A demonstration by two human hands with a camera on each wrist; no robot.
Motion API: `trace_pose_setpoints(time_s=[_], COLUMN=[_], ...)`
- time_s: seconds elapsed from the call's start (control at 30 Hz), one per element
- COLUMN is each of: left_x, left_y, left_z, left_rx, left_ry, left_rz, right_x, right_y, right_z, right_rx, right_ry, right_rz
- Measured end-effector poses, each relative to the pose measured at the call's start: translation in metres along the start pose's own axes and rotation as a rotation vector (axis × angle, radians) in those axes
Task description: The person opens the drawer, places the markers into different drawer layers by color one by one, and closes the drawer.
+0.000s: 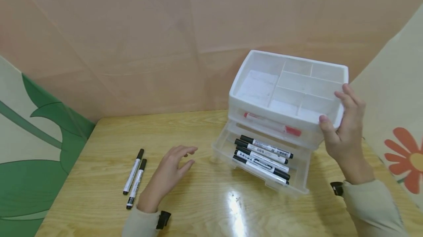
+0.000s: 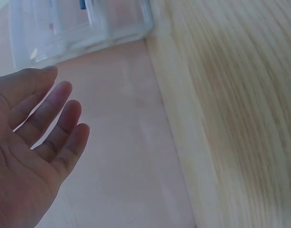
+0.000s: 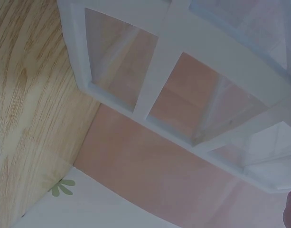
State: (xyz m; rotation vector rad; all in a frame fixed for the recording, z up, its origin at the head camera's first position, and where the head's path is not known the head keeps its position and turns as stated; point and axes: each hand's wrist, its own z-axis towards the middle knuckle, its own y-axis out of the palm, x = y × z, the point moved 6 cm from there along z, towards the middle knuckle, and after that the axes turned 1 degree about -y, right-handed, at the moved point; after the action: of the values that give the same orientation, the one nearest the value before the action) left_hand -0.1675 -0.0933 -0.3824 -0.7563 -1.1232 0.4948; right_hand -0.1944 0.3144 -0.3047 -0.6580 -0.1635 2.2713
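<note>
A white plastic storage box (image 1: 290,117) with a divided top tray stands at the right, its clear lower drawer (image 1: 300,178) pulled out. Several black-capped markers (image 1: 266,156) lie side by side in that drawer. Through the closed upper drawer's front shows a red marker (image 1: 272,123). My right hand (image 1: 347,134) grips the box's right side, thumb at the near corner and fingers along the rim. To the left of the drawer, my left hand (image 1: 172,171) hovers over the table with loosely bent fingers, holding nothing. Two more black-capped markers (image 1: 133,180) lie left of it.
The wooden table (image 1: 198,207) meets a tan cloth backdrop (image 1: 148,64) behind the box. Printed panels stand at both sides, with green leaves (image 1: 39,185) on the left and a red flower (image 1: 408,160) on the right.
</note>
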Motion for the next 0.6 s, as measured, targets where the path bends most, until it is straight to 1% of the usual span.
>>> trace_pose_setpoints(time_s=[0.17, 0.27, 0.43, 0.6], left_x=[-0.006, -0.01, -0.015, -0.021], left_y=[0.0, 0.001, 0.001, 0.0], left_z=[-0.004, -0.007, -0.013, -0.018], left_rx=[0.0, -0.006, -0.025, -0.02], left_ry=[-0.032, -0.052, -0.08, -0.105], left_rz=[0.018, 0.013, 0.006, 0.009], right_x=[0.0, 0.0, 0.0, 0.001], right_y=[-0.001, 0.0, 0.001, -0.001], right_z=[0.0, 0.0, 0.0, 0.0], right_rx=[0.005, 0.009, -0.007, -0.012], right_ry=[0.002, -0.001, 0.004, 0.017], right_rz=[0.005, 0.016, 0.011, 0.0])
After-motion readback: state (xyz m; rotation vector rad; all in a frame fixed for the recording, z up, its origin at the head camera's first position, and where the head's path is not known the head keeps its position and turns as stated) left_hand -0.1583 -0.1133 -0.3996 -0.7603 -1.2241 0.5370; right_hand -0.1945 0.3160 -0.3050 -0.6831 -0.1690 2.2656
